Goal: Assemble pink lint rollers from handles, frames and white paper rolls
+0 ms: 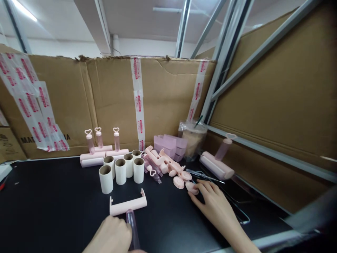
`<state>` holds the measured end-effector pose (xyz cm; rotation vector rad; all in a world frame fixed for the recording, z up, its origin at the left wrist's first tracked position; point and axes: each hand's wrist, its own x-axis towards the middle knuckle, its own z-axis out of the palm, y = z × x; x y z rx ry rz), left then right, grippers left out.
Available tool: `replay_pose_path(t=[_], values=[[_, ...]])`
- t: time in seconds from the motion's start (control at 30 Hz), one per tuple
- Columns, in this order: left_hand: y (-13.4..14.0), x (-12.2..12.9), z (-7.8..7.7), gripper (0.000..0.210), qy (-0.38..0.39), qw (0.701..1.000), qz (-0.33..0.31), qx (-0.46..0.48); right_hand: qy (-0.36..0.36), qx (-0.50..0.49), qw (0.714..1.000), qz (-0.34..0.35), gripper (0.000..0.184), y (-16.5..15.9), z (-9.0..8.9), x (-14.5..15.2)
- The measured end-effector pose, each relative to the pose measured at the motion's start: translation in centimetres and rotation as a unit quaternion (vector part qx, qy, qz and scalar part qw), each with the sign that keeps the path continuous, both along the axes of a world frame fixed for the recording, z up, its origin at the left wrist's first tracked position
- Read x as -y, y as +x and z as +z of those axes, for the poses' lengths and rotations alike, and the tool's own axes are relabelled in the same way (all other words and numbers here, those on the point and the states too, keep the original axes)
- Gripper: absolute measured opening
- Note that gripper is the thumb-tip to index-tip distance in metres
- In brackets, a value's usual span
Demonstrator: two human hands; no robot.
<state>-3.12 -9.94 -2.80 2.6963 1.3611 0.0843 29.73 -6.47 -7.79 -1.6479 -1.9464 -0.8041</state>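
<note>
My left hand (114, 233) is closed around the clear purple handle (133, 228) of a pink lint roller frame (128, 206). The frame's long bar lies across the handle's far end, and a prong rises at each end of the bar. At the right, my right hand (210, 198) has its thumb and fingertips on a pink round cap (192, 188) on the black table. Beside it lies another pink round cap (178, 182). Behind these is a heap of loose pink frame parts (168, 163) and clear purple handles (157, 177), one with a heart-shaped end.
Several white paper-core rolls (120, 172) stand mid-table. Lint rollers (92, 158) with heart-ended handles stand behind them; another lint roller (217, 165) is at the right. A lidded plastic cup (193, 140), purple boxes (168, 146) and a metal tool (207, 175) lie near the cardboard wall (110, 98).
</note>
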Motion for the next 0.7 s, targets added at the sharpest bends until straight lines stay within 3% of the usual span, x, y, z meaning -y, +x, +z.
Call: replay_pose_path(t=[0.1, 0.27, 0.37, 0.5, 0.63, 0.7], values=[[0.2, 0.0, 0.1, 0.044, -0.056, 0.997, 0.046, -0.025, -0.037, -0.027, 0.999, -0.012, 0.026, 0.6, 1.2, 0.3], [-2.6, 0.0, 2.9, 0.025, -0.095, 0.989, 0.09, -0.065, -0.139, -0.073, 0.987, -0.045, 0.028, 4.4, 4.1, -1.9], [-3.5, -0.3, 3.4, 0.036, -0.094, 0.987, 0.112, -0.06, -0.177, -0.072, 0.981, -0.011, 0.024, 6.4, 4.7, -4.2], [-3.1, -1.8, 2.2, 0.07, -0.109, 0.989, 0.098, 0.034, -0.187, -0.07, 0.98, 0.028, 0.018, 6.9, 4.6, -5.4], [-2.6, -3.2, 0.7, 0.034, -0.075, 0.992, 0.077, 0.065, -0.148, -0.1, 0.98, 0.089, 0.014, 6.2, 4.9, -4.8], [-2.5, -3.5, 0.5, 0.016, -0.059, 0.992, 0.059, 0.091, -0.08, -0.207, 0.962, 0.159, 0.015, 5.8, 5.8, -4.3]])
